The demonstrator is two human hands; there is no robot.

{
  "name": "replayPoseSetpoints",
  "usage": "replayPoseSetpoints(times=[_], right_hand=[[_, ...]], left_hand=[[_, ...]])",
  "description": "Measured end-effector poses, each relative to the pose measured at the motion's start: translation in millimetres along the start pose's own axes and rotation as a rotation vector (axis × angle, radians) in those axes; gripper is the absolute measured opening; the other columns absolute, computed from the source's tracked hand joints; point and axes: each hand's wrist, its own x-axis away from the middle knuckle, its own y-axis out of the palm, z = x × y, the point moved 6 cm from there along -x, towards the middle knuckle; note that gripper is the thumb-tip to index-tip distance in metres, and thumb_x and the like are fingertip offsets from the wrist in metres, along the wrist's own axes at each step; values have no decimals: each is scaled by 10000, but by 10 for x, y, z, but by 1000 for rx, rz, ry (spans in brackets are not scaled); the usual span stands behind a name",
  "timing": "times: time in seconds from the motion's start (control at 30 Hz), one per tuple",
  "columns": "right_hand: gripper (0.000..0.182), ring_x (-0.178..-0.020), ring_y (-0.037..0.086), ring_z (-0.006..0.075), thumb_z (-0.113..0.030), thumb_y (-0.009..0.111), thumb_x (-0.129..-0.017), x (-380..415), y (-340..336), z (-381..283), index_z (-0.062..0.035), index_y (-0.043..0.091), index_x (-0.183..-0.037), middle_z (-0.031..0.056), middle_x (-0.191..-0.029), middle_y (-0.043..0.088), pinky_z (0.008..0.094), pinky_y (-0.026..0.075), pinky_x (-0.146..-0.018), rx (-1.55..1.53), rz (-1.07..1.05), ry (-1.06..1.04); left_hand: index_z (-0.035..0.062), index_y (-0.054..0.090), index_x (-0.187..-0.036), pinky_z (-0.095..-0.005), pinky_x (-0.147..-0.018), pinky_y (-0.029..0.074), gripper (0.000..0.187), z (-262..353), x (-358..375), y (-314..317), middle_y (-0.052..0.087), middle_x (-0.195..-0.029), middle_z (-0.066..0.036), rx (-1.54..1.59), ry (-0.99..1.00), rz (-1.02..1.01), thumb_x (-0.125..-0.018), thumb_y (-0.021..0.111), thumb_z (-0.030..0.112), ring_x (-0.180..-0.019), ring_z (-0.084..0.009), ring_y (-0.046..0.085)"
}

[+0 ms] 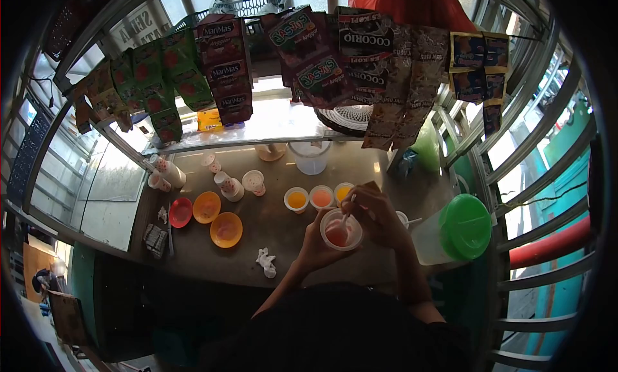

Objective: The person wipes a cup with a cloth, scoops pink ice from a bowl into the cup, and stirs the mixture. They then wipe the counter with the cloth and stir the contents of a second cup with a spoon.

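Observation:
My left hand [311,248] is wrapped around a clear plastic cup [351,238] with a little red drink in the bottom. A spoon [347,219] dips into this cup, its upper end in the closed fingers of my right hand [376,214]. A small brownish piece like a sachet [371,186] shows at the right fingertips. Just beyond my hands stand three filled cups in a row: an orange drink [296,200], a pinkish one [321,197] and another orange one [344,191], partly covered by my right hand.
A green-lidded jug [467,227] stands at right, a clear bucket [309,158] at the back. Stacked cups [228,186], orange plates [226,231], a red bowl [181,212] and crumpled tissue [266,262] are at left. Drink sachets [225,69] hang overhead.

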Motion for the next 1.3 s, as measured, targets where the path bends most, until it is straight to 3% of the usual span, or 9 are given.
replayPoseSetpoints(times=[0.37,0.47,0.6,0.67,0.77,0.87,0.97,1.2,1.3], right_hand=[[74,-773,592,236,-45,597,-875,-55,-23,157,-7,606,-813,77,-791,627,332,407,-797,-114,8,-20],[85,-765,588,224,-45,581,-884,-49,-93,209,-17,604,-807,70,-789,625,342,402,-795,18,106,41],[74,-762,581,219,-47,579,-876,-64,-136,174,-22,604,-811,68,-797,628,348,398,-802,-49,18,-21],[55,-766,580,219,-58,591,-863,-68,-232,124,-27,605,-819,63,-797,626,352,391,-811,163,110,-27],[62,-770,581,218,-75,589,-860,-60,-151,69,-36,599,-813,60,-787,625,353,384,-821,108,14,-82],[73,-784,583,216,-81,586,-864,-89,-274,35,-41,593,-803,63,-799,625,351,383,-830,99,140,-31],[75,-782,586,216,-80,584,-866,-95,-188,-26,-41,592,-803,60,-803,626,351,384,-829,165,35,-97],[22,-806,565,228,-69,606,-844,-106,-243,-76,-47,604,-839,66,-860,634,350,371,-767,195,58,-74],[21,-795,561,228,-65,613,-838,-96,-255,-69,-47,604,-840,67,-861,635,348,371,-764,38,86,-74]], left_hand=[[30,354,-1305,-335,-893,501,879,-238,-1,45,587,-1163,-133,62,-84,22,-644,894,239,-1055,-204,614],[22,387,-1303,-337,-897,496,814,-167,-55,51,585,-1168,-132,38,39,38,-669,867,197,-1053,-213,617],[14,431,-1294,-357,-911,492,755,-244,-99,96,594,-1161,-133,106,-61,-9,-683,848,167,-1059,-230,616],[15,470,-1268,-369,-909,496,716,-70,-166,47,605,-1160,-132,-92,-15,30,-679,851,159,-1061,-239,618],[22,472,-1257,-374,-909,500,729,-148,-172,17,612,-1162,-140,-48,-3,92,-659,865,158,-1065,-248,622],[28,479,-1239,-365,-900,508,727,-90,-213,-13,618,-1155,-144,-123,122,103,-644,876,158,-1050,-258,637],[32,481,-1232,-372,-892,517,724,-6,-266,-36,628,-1146,-149,-100,95,94,-639,878,159,-1049,-271,645],[37,440,-1252,-379,-859,538,757,48,-267,-51,642,-1141,-157,-135,167,78,-645,876,159,-1030,-275,664],[44,406,-1268,-373,-842,545,783,54,-257,-41,646,-1132,-160,-178,176,65,-650,874,160,-1016,-281,670]])
